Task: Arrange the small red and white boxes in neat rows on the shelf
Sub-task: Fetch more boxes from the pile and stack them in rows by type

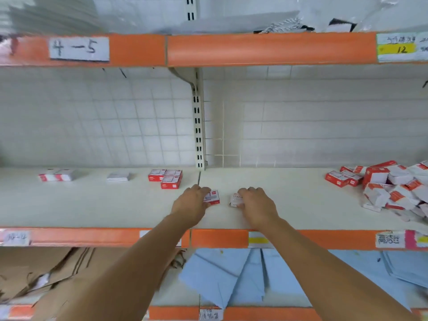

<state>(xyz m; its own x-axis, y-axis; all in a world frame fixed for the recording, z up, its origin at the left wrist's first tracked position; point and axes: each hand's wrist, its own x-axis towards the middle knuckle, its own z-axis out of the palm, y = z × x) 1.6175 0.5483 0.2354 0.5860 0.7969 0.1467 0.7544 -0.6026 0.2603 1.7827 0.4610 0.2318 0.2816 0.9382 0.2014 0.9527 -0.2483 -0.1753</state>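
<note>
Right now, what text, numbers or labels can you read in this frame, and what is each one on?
"4-5": white label on upper shelf edge.
"12": yellow price tag, upper right.
"STAPL...": box under right hand, partly covered.
Lower edge labels: handwritten, too blurred to read.
Box pile print: too small.

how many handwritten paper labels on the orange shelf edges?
5: the white "4-5" label upper left, the yellow-banded "12" label upper right, two on the middle edge, far left and far right, one bottom centre. Arms may hide others.

Bright, even, diffuse light with faint shadows; wide-angle bowing bends the orange-edged white metal shelf [278, 218]; motion blur smears the upper left corner.
</note>
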